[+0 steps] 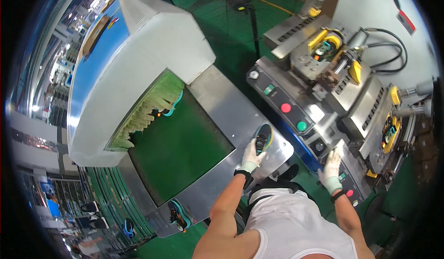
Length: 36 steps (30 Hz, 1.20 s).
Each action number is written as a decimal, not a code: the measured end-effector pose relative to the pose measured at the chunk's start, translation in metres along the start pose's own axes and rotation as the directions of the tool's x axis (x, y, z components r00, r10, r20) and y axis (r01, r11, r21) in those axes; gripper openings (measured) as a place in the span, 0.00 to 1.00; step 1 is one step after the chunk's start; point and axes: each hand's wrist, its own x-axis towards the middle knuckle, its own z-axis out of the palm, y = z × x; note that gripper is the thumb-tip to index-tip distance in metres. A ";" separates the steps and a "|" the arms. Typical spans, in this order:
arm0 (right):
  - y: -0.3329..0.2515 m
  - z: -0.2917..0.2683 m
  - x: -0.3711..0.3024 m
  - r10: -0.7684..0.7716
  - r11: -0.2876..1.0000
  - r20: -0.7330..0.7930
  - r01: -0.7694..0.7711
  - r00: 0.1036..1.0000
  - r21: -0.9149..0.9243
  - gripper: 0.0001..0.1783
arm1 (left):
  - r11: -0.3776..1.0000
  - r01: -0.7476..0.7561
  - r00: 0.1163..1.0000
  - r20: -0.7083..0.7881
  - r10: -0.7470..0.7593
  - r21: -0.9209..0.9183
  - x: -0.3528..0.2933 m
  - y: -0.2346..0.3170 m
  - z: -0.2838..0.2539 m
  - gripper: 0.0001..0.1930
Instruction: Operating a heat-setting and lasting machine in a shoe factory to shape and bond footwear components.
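Observation:
My left hand (pixel 252 157), in a pale glove, is closed on a dark sneaker (pixel 264 137) with a teal and yellow sole edge, over the right corner of the metal table. My right hand (pixel 332 167), gloved too, has its fingers stretched out at the lower control panel (pixel 348 170) of the press machine; whether it presses a button there is hidden. Another dark sneaker (pixel 178 215) with a teal sole lies on the table's near left edge. Shoes also sit in the machine's upper clamp (pixel 325 49) and lower clamp (pixel 389 131).
A green conveyor belt (pixel 178 150) runs out from under a fringed curtain (pixel 147 113) in a white and blue housing (pixel 152 41). One sneaker (pixel 172 107) shows at the curtain. An upper panel (pixel 285 100) carries red and green buttons. A shoe rack (pixel 118 199) stands left.

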 end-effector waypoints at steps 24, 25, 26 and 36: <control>0.000 0.046 -0.249 0.748 0.369 0.473 -0.884 0.466 0.287 0.29 | 0.689 0.396 0.918 -0.271 -0.289 0.607 0.297 -0.289 -0.411 0.31; 0.002 0.045 -0.247 0.748 0.387 0.468 -0.882 0.471 0.270 0.28 | 0.692 0.401 0.916 -0.266 -0.300 0.601 0.293 -0.292 -0.405 0.31; -0.012 0.046 -0.241 0.749 0.391 0.463 -0.880 0.474 0.269 0.26 | 0.671 0.381 0.924 -0.277 -0.263 0.636 0.293 -0.287 -0.400 0.30; -0.130 0.011 -0.075 0.424 0.728 0.418 -0.577 0.803 0.370 0.34 | 0.739 0.007 0.994 0.073 -0.076 0.674 0.119 -0.220 -0.287 0.25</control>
